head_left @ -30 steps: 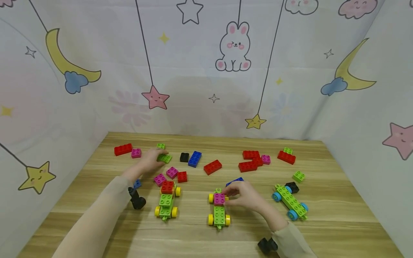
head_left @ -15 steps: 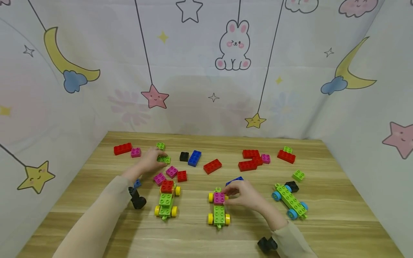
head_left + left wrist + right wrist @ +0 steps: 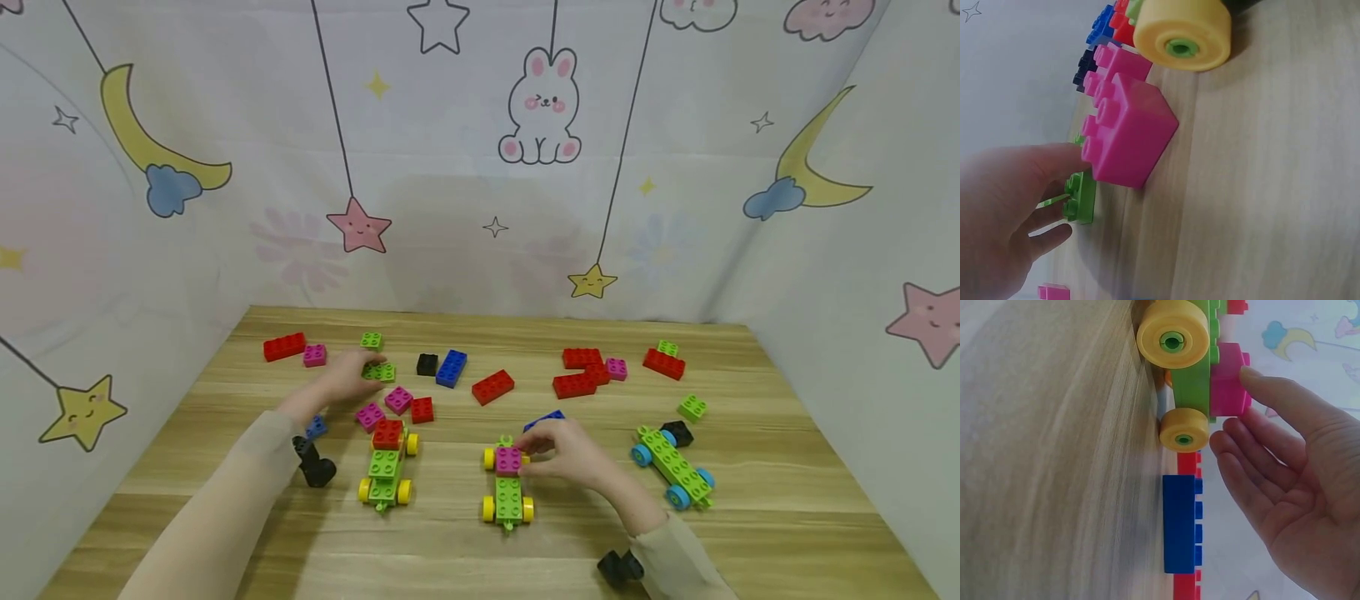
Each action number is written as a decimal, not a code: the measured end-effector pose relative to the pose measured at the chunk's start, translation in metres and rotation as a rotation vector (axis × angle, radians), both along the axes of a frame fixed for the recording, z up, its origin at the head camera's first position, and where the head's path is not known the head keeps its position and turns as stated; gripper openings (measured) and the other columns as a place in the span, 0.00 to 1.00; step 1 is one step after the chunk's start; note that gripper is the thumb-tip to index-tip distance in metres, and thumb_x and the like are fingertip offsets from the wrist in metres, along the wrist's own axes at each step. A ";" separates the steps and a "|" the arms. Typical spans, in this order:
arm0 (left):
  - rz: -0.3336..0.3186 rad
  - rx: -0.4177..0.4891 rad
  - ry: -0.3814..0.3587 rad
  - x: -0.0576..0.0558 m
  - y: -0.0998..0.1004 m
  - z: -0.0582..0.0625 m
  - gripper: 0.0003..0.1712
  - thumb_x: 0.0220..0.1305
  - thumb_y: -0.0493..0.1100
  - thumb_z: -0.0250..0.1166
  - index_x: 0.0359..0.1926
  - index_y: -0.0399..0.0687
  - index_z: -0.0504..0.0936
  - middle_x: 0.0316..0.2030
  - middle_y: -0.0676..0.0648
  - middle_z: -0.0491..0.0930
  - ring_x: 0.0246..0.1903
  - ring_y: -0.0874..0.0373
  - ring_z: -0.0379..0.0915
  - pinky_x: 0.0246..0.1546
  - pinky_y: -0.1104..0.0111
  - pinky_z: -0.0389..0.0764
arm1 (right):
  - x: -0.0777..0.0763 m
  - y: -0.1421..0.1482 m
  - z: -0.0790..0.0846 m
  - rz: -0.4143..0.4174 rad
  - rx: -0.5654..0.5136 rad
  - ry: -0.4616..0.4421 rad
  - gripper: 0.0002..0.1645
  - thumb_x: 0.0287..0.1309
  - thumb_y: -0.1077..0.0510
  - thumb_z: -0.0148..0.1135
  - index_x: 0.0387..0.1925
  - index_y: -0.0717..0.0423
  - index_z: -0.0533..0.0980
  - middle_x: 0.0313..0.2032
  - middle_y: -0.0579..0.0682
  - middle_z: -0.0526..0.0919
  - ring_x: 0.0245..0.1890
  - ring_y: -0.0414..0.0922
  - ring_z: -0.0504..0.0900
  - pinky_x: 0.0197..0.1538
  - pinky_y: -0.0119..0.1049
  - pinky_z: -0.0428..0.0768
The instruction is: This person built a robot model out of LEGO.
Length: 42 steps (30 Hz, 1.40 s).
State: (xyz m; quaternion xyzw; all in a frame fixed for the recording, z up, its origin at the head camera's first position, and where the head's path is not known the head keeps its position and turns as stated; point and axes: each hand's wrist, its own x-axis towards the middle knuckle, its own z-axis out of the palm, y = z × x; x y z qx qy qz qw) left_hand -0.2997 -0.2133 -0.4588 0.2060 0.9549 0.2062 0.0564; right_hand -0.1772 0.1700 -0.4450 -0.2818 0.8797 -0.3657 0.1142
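Observation:
In the head view my left hand [image 3: 347, 377] reaches to the left part of the table, its thumb and fingers around a light green brick [image 3: 383, 372]. The left wrist view has that brick [image 3: 1086, 197] between thumb and fingers, partly hidden by the hand and a pink brick [image 3: 1138, 134]. Further right, my right hand [image 3: 568, 454] pinches a pink brick [image 3: 507, 461] seated on one end of a green car base [image 3: 508, 498] with yellow wheels. Its thumb lies at the studs of this pink brick [image 3: 1227, 381], the other fingers at its end.
Left of that base stands a green car [image 3: 385, 471] topped by a red brick. A green base with blue wheels [image 3: 675, 467] sits at the right beside a black brick [image 3: 677, 432]. A blue brick [image 3: 545, 420] lies behind my right hand. Several loose bricks lie toward the back.
The light green brick has turned and shifted slightly left and toward me with my left hand. My right hand stays in place at the pink brick.

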 end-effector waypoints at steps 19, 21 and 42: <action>0.051 0.002 -0.060 0.011 0.001 0.013 0.26 0.61 0.36 0.65 0.59 0.26 0.73 0.53 0.28 0.77 0.54 0.35 0.73 0.57 0.46 0.74 | 0.002 -0.001 0.001 0.005 0.027 0.033 0.16 0.54 0.56 0.73 0.44 0.58 0.83 0.39 0.48 0.87 0.41 0.43 0.85 0.46 0.33 0.84; 0.067 0.018 -0.052 0.013 0.003 0.019 0.27 0.61 0.36 0.65 0.59 0.26 0.74 0.53 0.29 0.78 0.53 0.35 0.74 0.55 0.46 0.75 | 0.002 -0.001 0.001 0.008 0.023 0.040 0.16 0.53 0.56 0.73 0.44 0.58 0.83 0.39 0.48 0.87 0.40 0.43 0.85 0.46 0.32 0.83; 0.079 0.207 0.152 0.073 0.053 0.086 0.25 0.53 0.39 0.74 0.52 0.36 0.81 0.49 0.37 0.81 0.45 0.43 0.80 0.44 0.53 0.83 | 0.009 -0.003 0.007 -0.067 -0.043 0.128 0.22 0.51 0.54 0.75 0.45 0.62 0.82 0.43 0.54 0.86 0.42 0.49 0.84 0.47 0.40 0.84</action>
